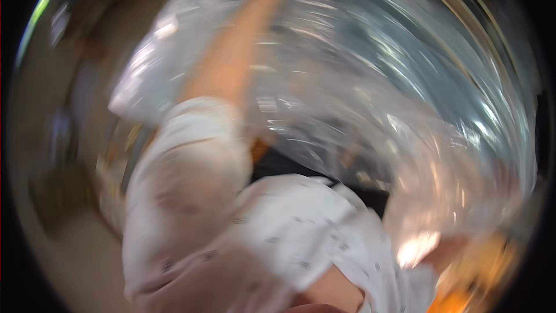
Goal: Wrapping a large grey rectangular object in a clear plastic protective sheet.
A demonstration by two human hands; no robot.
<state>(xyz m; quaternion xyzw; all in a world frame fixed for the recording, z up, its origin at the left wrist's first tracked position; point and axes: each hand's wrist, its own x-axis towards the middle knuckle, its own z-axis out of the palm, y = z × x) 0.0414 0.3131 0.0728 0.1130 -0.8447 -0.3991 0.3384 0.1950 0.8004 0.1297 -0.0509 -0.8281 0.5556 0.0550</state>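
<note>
The picture is strongly smeared by motion. A wide, shiny mass of clear plastic film spreads in front of me and down my right side. My left forearm stretches far forward over the film and leaves the picture at the upper edge, with the hand out of sight. On the right, a short piece of my right arm shows below the film. The film and the blur hide my right hand, so I cannot make out its fingers or any hold.
Yellow-orange material lies at the lower right. A brown, box-like shape stands on the floor at the left. A dark blurred shape is at the upper left. A pale curved edge runs along the upper right.
</note>
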